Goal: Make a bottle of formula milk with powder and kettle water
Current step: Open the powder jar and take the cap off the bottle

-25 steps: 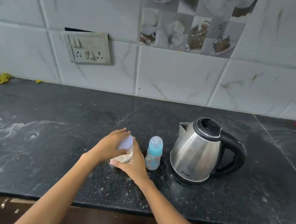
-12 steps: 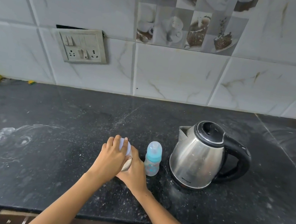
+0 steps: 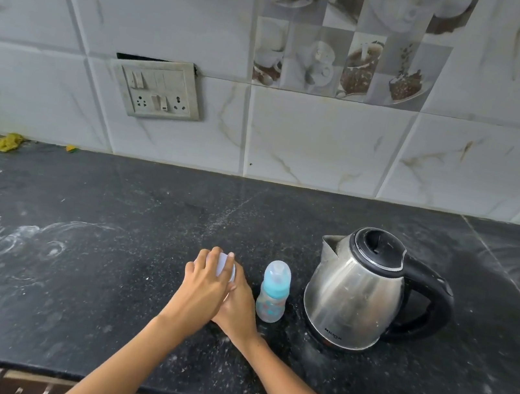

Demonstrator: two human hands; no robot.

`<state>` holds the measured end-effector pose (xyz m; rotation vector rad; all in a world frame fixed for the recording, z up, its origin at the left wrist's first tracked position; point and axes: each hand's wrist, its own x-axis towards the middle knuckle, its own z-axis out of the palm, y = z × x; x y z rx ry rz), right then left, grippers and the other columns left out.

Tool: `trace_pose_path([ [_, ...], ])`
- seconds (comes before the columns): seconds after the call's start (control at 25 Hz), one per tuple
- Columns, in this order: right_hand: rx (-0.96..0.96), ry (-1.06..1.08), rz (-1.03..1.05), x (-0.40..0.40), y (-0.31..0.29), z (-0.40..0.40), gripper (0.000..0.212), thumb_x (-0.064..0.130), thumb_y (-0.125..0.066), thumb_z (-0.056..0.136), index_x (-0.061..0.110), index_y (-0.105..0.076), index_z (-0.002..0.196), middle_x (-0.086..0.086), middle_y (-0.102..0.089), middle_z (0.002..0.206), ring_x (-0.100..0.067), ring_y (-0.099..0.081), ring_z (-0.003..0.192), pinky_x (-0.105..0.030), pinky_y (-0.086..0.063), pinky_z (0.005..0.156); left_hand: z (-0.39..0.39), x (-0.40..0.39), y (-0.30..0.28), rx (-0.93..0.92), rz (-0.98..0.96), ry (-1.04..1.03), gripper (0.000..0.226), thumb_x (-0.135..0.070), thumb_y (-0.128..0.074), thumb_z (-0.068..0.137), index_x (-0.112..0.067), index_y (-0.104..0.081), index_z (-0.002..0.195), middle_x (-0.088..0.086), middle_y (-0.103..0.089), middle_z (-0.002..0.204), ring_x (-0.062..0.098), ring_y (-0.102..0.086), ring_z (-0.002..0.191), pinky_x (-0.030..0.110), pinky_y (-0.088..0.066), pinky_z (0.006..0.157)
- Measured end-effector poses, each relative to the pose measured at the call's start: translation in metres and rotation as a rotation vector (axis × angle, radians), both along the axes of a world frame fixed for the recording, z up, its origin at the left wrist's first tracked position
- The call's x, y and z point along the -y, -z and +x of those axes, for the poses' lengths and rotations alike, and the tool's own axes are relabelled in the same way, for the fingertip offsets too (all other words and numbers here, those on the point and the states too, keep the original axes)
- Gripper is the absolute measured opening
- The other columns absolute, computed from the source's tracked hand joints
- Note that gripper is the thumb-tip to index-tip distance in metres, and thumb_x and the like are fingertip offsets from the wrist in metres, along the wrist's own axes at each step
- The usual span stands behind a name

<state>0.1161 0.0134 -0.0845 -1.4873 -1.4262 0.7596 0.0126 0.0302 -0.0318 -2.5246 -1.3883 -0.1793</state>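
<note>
While the steel kettle (image 3: 354,290) stands upright on the dark speckled surface (image 3: 100,291) with its black lid closed and its handle turned away from the hands, both of the person's hands meet on 1 small container (image 3: 226,266) to the kettle's left. The left hand (image 3: 203,286) lies over the container's pale lid, its fingers (image 3: 214,254) curled down around the rim in a clenched grip. The right hand (image 3: 239,309) wraps the container's body from below and behind; most of that body is hidden, so what it holds inside cannot be told, though the hand is plainly grasping it. Between the container and the kettle stands 1 baby bottle (image 3: 273,292), upright, capped with a clear dome over a turquoise collar, just beside the right hand and close to the kettle's base without touching it. Behind the kettle and far to its left, a switch plate (image 3: 157,89) sits crooked on the tiled wall (image 3: 329,139), and a yellow scrap (image 3: 5,142) lies where surface meets wall.
</note>
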Motion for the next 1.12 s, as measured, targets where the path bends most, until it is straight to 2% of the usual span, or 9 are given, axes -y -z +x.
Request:
trace_pose_path([
  [0.12, 0.052, 0.017, 0.012, 0.002, -0.004, -0.002, 0.065, 0.053, -0.063, 0.077, 0.020, -0.047, 0.131, 0.019, -0.060, 0.115, 0.005, -0.061, 0.098, -0.018, -0.050, 0.082, 0.012, 0.001, 0.004, -0.015, 0.014, -0.085, 0.053, -0.027, -0.070, 0.078, -0.002, -0.056, 0.123, 0.025, -0.060, 0.112, 0.041, -0.059, 0.096, 0.042, -0.049, 0.055],
  [0.2, 0.112, 0.035, 0.032, 0.005, -0.008, -0.003, 0.064, 0.056, -0.056, 0.077, 0.020, -0.049, 0.130, 0.021, -0.054, 0.113, 0.008, -0.056, 0.097, -0.011, -0.043, 0.082, 0.015, 0.000, 0.003, -0.011, 0.026, -0.088, 0.045, -0.032, -0.057, 0.086, -0.004, -0.057, 0.122, 0.023, -0.061, 0.104, 0.038, -0.060, 0.087, 0.039, -0.046, 0.050],
  [0.32, 0.139, 0.071, 0.056, 0.008, -0.007, -0.007, 0.064, 0.052, -0.065, 0.071, 0.022, -0.051, 0.127, 0.017, -0.060, 0.116, 0.004, -0.059, 0.105, -0.014, -0.047, 0.087, 0.009, -0.010, -0.001, 0.043, 0.080, 0.007, 0.045, -0.039, -0.033, 0.090, -0.010, -0.064, 0.105, 0.015, -0.059, 0.086, 0.029, -0.055, 0.068, 0.035, -0.042, 0.043],
  [0.4, 0.146, 0.094, 0.058, 0.008, -0.008, -0.008, 0.063, 0.046, -0.074, 0.062, 0.030, -0.053, 0.118, 0.017, -0.063, 0.109, 0.001, -0.061, 0.102, -0.018, -0.050, 0.085, 0.005, -0.018, -0.007, 0.025, 0.115, 0.094, 0.040, -0.041, -0.032, 0.088, -0.013, -0.060, 0.085, 0.012, -0.055, 0.079, 0.025, -0.050, 0.060, 0.032, -0.038, 0.039],
  [0.52, 0.162, 0.103, 0.037, 0.008, -0.011, -0.005, 0.062, 0.042, -0.078, 0.059, 0.029, -0.055, 0.115, 0.013, -0.065, 0.104, -0.002, -0.063, 0.097, -0.015, -0.048, 0.079, 0.011, -0.018, -0.011, -0.004, 0.104, 0.080, 0.037, -0.041, -0.032, 0.086, -0.013, -0.054, 0.075, 0.011, -0.053, 0.075, 0.024, -0.047, 0.058, 0.028, -0.027, 0.037],
  [0.8, 0.204, 0.107, 0.060, 0.012, -0.010, -0.001, 0.061, 0.052, -0.067, 0.062, 0.019, -0.059, 0.112, 0.007, -0.069, 0.095, -0.007, -0.065, 0.088, -0.010, -0.042, 0.072, 0.025, -0.009, -0.010, 0.076, 0.019, -0.050, 0.031, -0.041, -0.050, 0.083, -0.012, -0.054, 0.073, 0.011, -0.051, 0.073, 0.024, -0.049, 0.058, 0.024, -0.027, 0.037],
  [0.88, 0.155, 0.139, 0.048, 0.017, -0.002, 0.000, 0.061, 0.056, -0.065, 0.060, 0.019, -0.061, 0.108, 0.008, -0.070, 0.094, -0.006, -0.065, 0.087, -0.012, -0.045, 0.073, 0.028, -0.009, -0.014, 0.065, 0.010, -0.190, 0.036, -0.045, -0.041, 0.089, -0.011, -0.052, 0.086, 0.013, -0.052, 0.083, 0.028, -0.052, 0.069, 0.026, -0.034, 0.038],
  [1.0, 0.044, 0.211, 0.061, 0.031, 0.017, 0.002, 0.055, 0.048, -0.077, 0.058, 0.023, -0.063, 0.106, 0.015, -0.065, 0.103, -0.005, -0.062, 0.096, -0.025, -0.055, 0.082, 0.025, -0.019, -0.022, 0.068, -0.036, -0.444, 0.048, -0.051, -0.024, 0.095, -0.008, -0.045, 0.104, 0.015, -0.051, 0.099, 0.030, -0.052, 0.087, 0.029, -0.045, 0.046],
  [1.12, 0.007, 0.147, 0.061, 0.024, 0.005, -0.004, 0.073, 0.043, -0.081, 0.054, 0.017, -0.057, 0.118, 0.010, -0.058, 0.116, -0.004, -0.055, 0.107, -0.020, -0.048, 0.092, 0.019, -0.019, -0.013, 0.143, -0.011, -0.292, 0.041, -0.048, -0.039, 0.090, -0.008, -0.052, 0.090, 0.013, -0.052, 0.087, 0.027, -0.052, 0.074, 0.030, -0.046, 0.041],
])
